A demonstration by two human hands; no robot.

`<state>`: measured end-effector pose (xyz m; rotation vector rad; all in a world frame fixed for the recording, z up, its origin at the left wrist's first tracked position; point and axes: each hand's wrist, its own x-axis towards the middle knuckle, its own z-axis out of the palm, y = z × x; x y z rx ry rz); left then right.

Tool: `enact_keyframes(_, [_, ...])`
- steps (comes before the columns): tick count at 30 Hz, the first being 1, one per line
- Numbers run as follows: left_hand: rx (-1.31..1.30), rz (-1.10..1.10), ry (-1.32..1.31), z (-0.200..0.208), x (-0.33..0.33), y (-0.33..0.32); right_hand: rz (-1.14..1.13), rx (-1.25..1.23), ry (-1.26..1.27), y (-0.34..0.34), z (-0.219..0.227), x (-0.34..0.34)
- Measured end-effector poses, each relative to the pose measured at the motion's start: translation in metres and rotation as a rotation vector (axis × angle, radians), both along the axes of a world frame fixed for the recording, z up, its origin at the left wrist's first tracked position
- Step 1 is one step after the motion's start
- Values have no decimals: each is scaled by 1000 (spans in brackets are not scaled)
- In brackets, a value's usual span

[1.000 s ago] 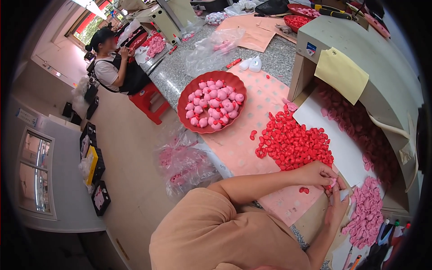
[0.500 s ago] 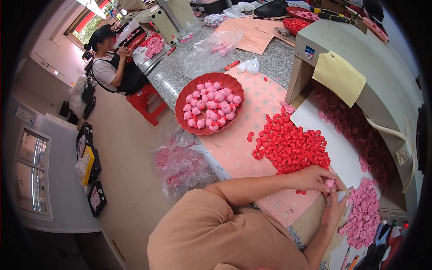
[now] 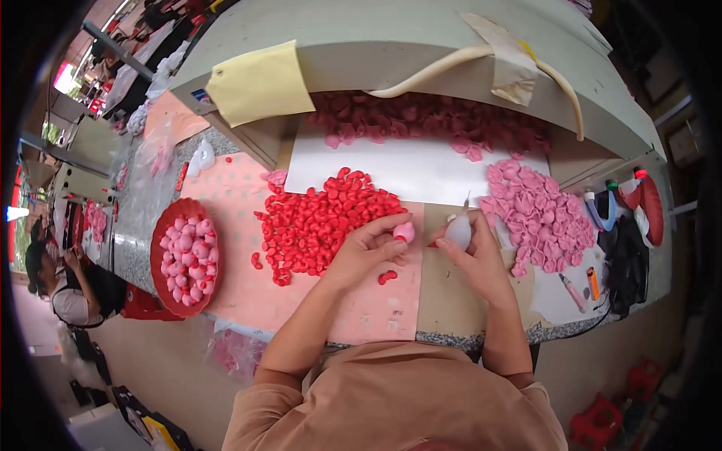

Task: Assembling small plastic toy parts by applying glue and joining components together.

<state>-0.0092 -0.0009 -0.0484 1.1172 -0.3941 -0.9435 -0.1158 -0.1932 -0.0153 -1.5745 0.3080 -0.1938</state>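
My left hand pinches a small round pink piece with some red on its lower side, between thumb and fingertips. A small translucent white glue bottle with a thin needle tip pointing up is gripped in my right hand. A bit of red shows beside the right fingertips; what it is I cannot make out. The two hands are apart, above a tan board. Behind my left hand spreads a heap of small red pieces. Right of the bottle lies a pile of pink cupped pieces.
A red scalloped bowl of pink balls stands at the left. A grey-green hood arches over more dark pink pieces. Cutters and pens lie at the right. At far left a co-worker sits at the bench.
My head has turned, so the bench now lies squarely ahead. The hands, close together before, have separated, the left with the pink piece and the right with the glue bottle.
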Motion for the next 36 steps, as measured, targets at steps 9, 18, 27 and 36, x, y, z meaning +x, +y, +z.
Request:
enact_keyframes(9, [-32,-1,-3,2,-8,-9,-102,35,-198,-13,4,-14])
enact_keyframes(18, [16,-4,-59,0,-10,-9,-264,97,-262,-11,3,-6])
enact_keyframes(27, [121,9,-104,5,-13,-8,-289,186,-247,-12,-2,-5])
enact_keyframes(36, [163,26,-74,8,-13,-10,-259,-151,-254,-12,-9,-5])
